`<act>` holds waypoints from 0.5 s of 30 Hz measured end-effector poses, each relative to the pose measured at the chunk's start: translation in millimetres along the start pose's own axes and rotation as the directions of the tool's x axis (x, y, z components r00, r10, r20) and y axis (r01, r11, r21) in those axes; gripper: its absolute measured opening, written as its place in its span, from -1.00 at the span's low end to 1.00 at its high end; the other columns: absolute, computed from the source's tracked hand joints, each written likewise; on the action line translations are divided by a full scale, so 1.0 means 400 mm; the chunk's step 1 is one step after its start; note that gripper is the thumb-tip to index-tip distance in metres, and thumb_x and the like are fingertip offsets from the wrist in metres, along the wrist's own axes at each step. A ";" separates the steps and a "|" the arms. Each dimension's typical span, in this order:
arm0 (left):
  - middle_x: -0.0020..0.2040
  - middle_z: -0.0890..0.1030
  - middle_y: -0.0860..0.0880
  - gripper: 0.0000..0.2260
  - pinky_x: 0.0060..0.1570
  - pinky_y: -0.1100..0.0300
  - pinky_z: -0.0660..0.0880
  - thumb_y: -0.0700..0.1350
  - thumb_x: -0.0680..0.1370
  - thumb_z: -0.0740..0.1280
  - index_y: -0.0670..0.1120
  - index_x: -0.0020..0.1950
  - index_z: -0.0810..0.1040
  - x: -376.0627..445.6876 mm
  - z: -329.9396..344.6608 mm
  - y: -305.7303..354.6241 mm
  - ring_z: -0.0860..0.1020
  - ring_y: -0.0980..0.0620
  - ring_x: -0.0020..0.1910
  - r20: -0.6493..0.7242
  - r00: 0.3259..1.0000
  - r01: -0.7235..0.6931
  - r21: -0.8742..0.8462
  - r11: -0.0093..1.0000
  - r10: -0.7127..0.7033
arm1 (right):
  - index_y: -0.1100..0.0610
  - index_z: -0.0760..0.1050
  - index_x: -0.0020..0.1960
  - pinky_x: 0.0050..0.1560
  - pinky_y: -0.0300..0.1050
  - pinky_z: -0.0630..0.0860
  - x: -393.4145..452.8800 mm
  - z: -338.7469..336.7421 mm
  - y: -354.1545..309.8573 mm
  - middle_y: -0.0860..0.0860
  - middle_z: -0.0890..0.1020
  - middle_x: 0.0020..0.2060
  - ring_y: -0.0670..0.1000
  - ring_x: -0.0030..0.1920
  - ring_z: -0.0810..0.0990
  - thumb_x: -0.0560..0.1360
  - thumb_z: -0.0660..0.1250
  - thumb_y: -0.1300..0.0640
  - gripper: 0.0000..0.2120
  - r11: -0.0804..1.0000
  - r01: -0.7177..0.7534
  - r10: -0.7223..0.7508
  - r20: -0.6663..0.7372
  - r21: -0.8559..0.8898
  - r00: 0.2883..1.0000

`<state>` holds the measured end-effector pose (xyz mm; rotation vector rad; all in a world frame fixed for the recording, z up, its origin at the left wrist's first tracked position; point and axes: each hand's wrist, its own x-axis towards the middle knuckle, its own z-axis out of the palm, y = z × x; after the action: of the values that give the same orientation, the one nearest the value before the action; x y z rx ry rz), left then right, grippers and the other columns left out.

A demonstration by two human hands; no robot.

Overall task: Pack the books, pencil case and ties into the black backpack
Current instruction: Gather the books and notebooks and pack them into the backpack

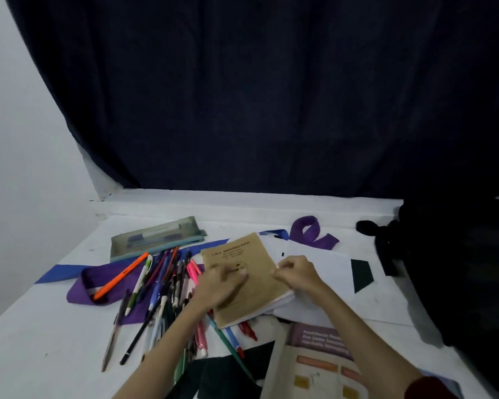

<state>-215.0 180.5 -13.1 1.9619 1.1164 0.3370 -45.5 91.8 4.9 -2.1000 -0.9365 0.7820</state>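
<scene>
Hands meet on a brown-covered book (pixel 244 279) at the centre of the white table (pixel 55 335). My left hand (pixel 221 283) rests on the cover at its 9 o'clock side, fingers curled, though I cannot tell whether that grip pinches anything. My right hand (pixel 296 273) pinches the book's 3 o'clock edge, the grip clamped on the cover. White sheets (pixel 323 272) lie under the book. Loose pens and pencils (pixel 162 286) spread at 9 o'clock, across a purple tie (pixel 92 279) and a blue tie (pixel 59 273). A translucent pencil case (pixel 156 239) lies at 10 o'clock. Another purple tie (pixel 311 233) curls at 1 o'clock. The black backpack (pixel 455 269) stands at 3 o'clock. A second book (pixel 314 367) lies at 5 o'clock.
</scene>
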 end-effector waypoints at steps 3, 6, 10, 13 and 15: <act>0.21 0.45 -0.07 -0.59 0.07 0.16 0.44 0.01 0.49 0.40 -0.08 0.27 0.40 0.010 -0.005 -0.039 0.46 -0.02 0.09 -0.242 0.968 0.075 0.042 0.996 -0.063 | 0.35 0.45 0.19 0.06 -0.01 0.48 -0.003 0.016 0.023 0.18 0.55 0.02 0.11 0.01 0.53 0.42 0.36 0.21 -0.62 0.995 0.000 -0.004 -0.041 -0.104 0.999; 0.12 0.47 -0.09 -0.55 -0.14 0.18 0.47 -0.14 0.47 0.44 -0.14 0.28 0.35 0.022 -0.014 -0.026 0.48 0.01 -0.06 -0.313 0.939 0.094 -0.171 0.981 -0.144 | 0.29 0.41 0.25 0.02 -0.07 0.46 0.002 0.033 0.014 0.16 0.50 0.12 0.09 0.07 0.51 0.44 0.35 0.23 -0.60 0.997 -0.077 0.077 -0.007 -0.013 0.997; 0.16 0.47 -0.09 -0.54 0.03 0.11 0.44 -0.15 0.49 0.40 -0.11 0.32 0.32 0.040 -0.008 -0.006 0.47 -0.06 0.03 -0.290 0.939 0.129 -0.204 0.971 -0.185 | 0.23 0.42 -0.20 -0.34 -0.12 0.48 0.007 0.035 -0.016 0.11 0.49 -0.31 0.05 -0.32 0.51 0.44 0.23 0.37 -0.91 0.945 -0.191 0.172 0.096 0.264 0.981; 0.02 0.48 -0.06 -0.57 -0.14 0.19 0.39 -0.19 0.53 0.36 -0.15 0.35 0.30 0.040 -0.009 0.012 0.47 -0.01 -0.06 -0.241 0.943 0.146 -0.315 0.938 -0.228 | 0.23 0.39 -0.20 -0.39 -0.07 0.56 -0.006 0.013 -0.033 0.13 0.52 -0.28 0.07 -0.29 0.54 0.48 0.12 0.45 -0.81 0.907 -0.177 0.112 0.186 0.381 0.976; 0.04 0.51 -0.10 -0.55 -0.13 0.17 0.37 -0.17 0.52 0.38 -0.15 0.34 0.29 0.036 -0.014 0.026 0.47 -0.01 -0.06 -0.234 0.940 0.133 -0.422 0.897 -0.249 | 0.18 0.38 -0.20 -0.37 -0.15 0.48 -0.014 -0.014 -0.033 0.12 0.52 -0.25 0.06 -0.27 0.50 0.47 0.10 0.47 -0.76 0.910 -0.083 0.025 0.144 0.407 0.989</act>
<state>-204.1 192.3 -3.8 1.4553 1.2944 0.6980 -49.3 92.0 19.9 -1.7236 -0.7085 1.0624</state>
